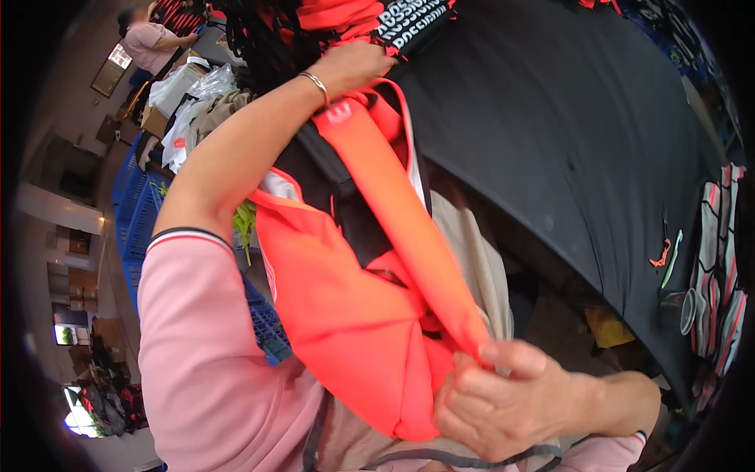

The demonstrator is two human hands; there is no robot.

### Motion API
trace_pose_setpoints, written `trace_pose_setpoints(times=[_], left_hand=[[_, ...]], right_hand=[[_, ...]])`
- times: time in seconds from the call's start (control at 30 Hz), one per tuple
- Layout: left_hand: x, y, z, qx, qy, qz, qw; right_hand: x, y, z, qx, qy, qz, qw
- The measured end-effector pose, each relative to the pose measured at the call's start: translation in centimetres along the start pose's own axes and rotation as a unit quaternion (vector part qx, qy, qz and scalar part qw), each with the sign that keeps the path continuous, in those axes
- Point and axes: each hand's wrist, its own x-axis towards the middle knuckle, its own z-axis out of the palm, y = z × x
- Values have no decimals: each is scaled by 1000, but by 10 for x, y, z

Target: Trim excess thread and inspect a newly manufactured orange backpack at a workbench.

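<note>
A bright orange-red garment [346, 315] with black panels and pale edging hangs in front of me, bunched and folded. One long orange strip of it, like a sleeve, runs from near my left wrist down to my right hand. My right hand [511, 397] is closed around the lower end of that strip, thumb on top. My left hand [358, 67], with a bracelet at the wrist, reaches over the garment's upper end to the edge of a red and black fabric pile [338, 20]. Its fingers are bent, and what they hold is hidden.
A black-covered table [543, 134] extends to the right. Black pieces with white print [413, 23] lie at its far end. Striped fabric pieces [720, 267], a clear cup [680, 309] and small tools are near its right edge. Blue crates [134, 204] stand left; another person [149, 39] is beyond.
</note>
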Motion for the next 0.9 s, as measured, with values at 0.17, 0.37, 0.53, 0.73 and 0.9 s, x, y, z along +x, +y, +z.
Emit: trace_pose_setpoints(times=[0.17, 0.37, 0.53, 0.73, 0.9], left_hand=[[-56, -66, 90, -62, -65, -128, 988], [-144, 26, 174, -298, -138, -264, 907], [-163, 5, 39, -551, 40, -470, 688], [-169, 114, -118, -476, 159, -137, 854], [-134, 117, -94, -136, 209, -116, 961]], right_hand=[[-42, -14, -6, 24, -37, 57, 997], [-108, -11, 23, 157, 59, 291, 942], [-101, 40, 26, 110, 142, 410, 894], [-44, 105, 12, 324, 337, 586, 662], [-40, 113, 8, 386, 345, 553, 653]])
